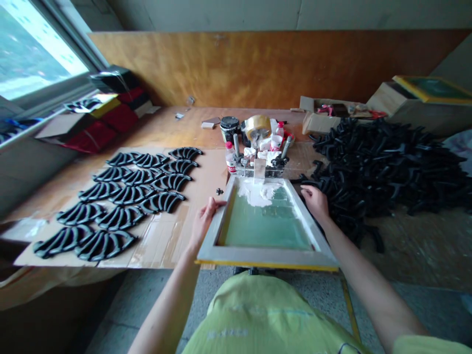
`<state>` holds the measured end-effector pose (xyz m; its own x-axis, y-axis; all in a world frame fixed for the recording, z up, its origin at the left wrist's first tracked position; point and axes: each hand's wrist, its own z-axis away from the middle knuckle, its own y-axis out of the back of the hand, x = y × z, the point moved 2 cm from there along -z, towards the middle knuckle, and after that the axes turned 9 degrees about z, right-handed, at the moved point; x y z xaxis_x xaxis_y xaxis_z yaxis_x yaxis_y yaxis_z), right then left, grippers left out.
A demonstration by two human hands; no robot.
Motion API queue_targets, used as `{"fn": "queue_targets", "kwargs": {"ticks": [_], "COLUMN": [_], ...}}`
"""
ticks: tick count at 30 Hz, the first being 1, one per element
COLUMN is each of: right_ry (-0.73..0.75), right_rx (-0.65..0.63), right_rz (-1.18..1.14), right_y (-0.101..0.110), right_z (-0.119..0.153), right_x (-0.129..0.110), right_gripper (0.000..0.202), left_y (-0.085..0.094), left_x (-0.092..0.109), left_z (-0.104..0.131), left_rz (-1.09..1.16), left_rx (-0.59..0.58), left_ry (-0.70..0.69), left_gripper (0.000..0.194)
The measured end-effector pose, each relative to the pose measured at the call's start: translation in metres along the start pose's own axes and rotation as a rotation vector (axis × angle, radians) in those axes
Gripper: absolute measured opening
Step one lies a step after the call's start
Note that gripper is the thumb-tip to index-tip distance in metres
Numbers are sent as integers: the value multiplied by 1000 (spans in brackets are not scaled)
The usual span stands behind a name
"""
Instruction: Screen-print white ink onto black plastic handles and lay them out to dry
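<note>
In front of me a screen printing frame (pixel 267 259) with green mesh is fixed to clamps at its far end. White ink (pixel 260 192) lies across the mesh's far part, and a pale squeegee or scraper (pixel 259 171) stands upright there. My left hand (pixel 206 216) is at the frame's left edge, its fingers curled and one fingertip reaching the edge; what they hold, if anything, is hidden. Right of the frame, my right hand (pixel 315 200) has its fingers pinched together beside a heap of black curved plastic parts (pixel 383 167). Whether something is between them cannot be made out.
Several black fan-shaped pieces (pixel 127 194) lie in rows on cardboard (pixel 162 241) at the left. Behind the frame stand a bottle (pixel 230 158), a black tub (pixel 229 129) and a tape roll (pixel 257 127). Boxes (pixel 110 110) sit by the window. Another yellow-edged screen (pixel 435 89) rests back right.
</note>
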<state>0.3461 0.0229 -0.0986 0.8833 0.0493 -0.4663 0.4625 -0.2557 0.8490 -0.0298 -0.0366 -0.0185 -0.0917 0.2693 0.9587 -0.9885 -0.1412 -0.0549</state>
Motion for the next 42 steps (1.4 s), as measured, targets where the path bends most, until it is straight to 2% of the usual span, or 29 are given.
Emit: {"fn": "queue_targets", "kwargs": {"ticks": [2, 5, 7, 10, 13, 17, 20, 22, 24, 28, 30, 32, 34, 37, 39, 42], "right_ry": [44, 287, 397, 420, 396, 280, 250, 317, 454, 748, 817, 796, 689, 580, 626, 685], "right_rx": [51, 75, 7, -175, -292, -239, -230, -250, -299, -368, -385, -389, -346, -287, -309, -341], "right_rz": [-37, 15, 106, 233, 316, 399, 407, 380, 341, 231, 174, 149, 172, 243, 264, 230], "right_y": [4, -7, -22, -41, -48, -49, -55, -57, -56, -38, -28, -23, -24, -33, -36, -33], "right_z": [-17, -39, -50, -56, -53, -42, -29, -16, 2, 34, 38, 33, 27, 30, 41, 47], "right_x": [-21, -80, -114, -138, -132, -115, -117, -126, -134, -135, -133, -133, -137, -142, -142, -139], "right_gripper": [35, 55, 58, 34, 13, 14, 16, 18, 20, 24, 22, 16, 12, 18, 21, 14], "left_y": [7, 7, 6, 8, 13, 18, 18, 18, 19, 19, 19, 19, 18, 16, 15, 12], "left_x": [-33, -76, -95, -110, -115, -119, -122, -123, -123, -124, -124, -123, -121, -116, -113, -109], "left_z": [10, 11, 5, -6, -11, -12, -12, -12, -12, -13, -13, -12, -11, -10, -8, -6], "left_rz": [-18, 20, 22, -19, -63, -91, -87, -92, -97, -77, -76, -78, -73, -60, -52, -50], "left_rx": [-10, 6, 15, -9, -36, -43, -45, -48, -55, -70, -65, -52, -38, -14, -3, 2], "left_ry": [100, 163, 161, 142, 136, 137, 153, 154, 149, 144, 141, 140, 145, 160, 165, 161], "left_gripper": [63, 84, 93, 88, 81, 77, 77, 77, 76, 76, 76, 77, 78, 80, 80, 80]}}
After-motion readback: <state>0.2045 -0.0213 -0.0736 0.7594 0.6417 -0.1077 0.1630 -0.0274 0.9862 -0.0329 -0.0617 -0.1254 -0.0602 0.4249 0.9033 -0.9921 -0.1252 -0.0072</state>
